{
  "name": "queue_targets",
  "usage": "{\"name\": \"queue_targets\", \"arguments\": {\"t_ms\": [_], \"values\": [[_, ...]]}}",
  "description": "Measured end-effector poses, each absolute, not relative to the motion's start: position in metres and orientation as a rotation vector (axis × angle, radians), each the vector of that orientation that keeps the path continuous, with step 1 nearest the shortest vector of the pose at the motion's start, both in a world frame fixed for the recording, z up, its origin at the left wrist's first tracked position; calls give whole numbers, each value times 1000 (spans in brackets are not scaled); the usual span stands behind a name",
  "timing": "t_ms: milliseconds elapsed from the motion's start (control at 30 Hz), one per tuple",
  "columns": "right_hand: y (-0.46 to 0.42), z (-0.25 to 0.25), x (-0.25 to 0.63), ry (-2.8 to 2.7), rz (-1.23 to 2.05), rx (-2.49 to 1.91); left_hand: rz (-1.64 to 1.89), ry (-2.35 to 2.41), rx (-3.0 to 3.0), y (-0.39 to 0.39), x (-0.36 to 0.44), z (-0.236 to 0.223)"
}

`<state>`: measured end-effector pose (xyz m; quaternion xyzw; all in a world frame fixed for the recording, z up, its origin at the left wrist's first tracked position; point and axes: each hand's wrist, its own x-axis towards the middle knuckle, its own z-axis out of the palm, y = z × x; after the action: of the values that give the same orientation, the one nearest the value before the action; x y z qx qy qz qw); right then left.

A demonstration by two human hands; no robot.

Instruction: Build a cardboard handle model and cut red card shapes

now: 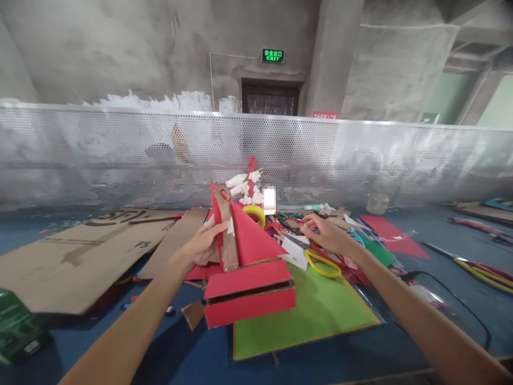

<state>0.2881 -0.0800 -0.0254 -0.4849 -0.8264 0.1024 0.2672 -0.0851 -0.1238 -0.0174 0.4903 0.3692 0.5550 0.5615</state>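
My left hand (pixel 206 240) is closed on a red cardboard craft (pixel 252 291), gripping it by its upright part. The craft has a box-like base, a red triangular panel and a brown cardboard strip (pixel 230 256) with a looped top. Over the cluttered pile to the right, my right hand (pixel 326 234) has its fingers bent together around something small that I cannot make out. Yellow-handled scissors (pixel 324 264) lie just below that hand. Under the craft is a green sheet (pixel 308 315), and a roll of yellow tape (pixel 254 213) sits behind the red panel.
Large cardboard sheets (pixel 100 256) cover the left side. A green object (pixel 20 326) stands at the near left. On the right are red paper (pixel 393 235), pliers-like tools (pixel 473 267) and a black cable (pixel 452 297). A perforated metal screen (pixel 320 160) borders the table's back.
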Motion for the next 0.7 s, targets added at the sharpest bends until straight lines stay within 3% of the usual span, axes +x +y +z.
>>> {"name": "queue_targets", "arguments": {"t_ms": [100,267,400,700], "values": [[-83,-6,245,-2054,1212,-1143,1257,816,1180,-125,-71,-22],[-59,-12,188,-1733,1767,-983,1275,790,1176,-126,-65,-27],[-40,-15,170,-1648,1861,-799,1277,784,1187,-124,-66,-29],[-45,7,204,-1632,1617,-773,1253,851,1349,-121,-62,-23]]}}
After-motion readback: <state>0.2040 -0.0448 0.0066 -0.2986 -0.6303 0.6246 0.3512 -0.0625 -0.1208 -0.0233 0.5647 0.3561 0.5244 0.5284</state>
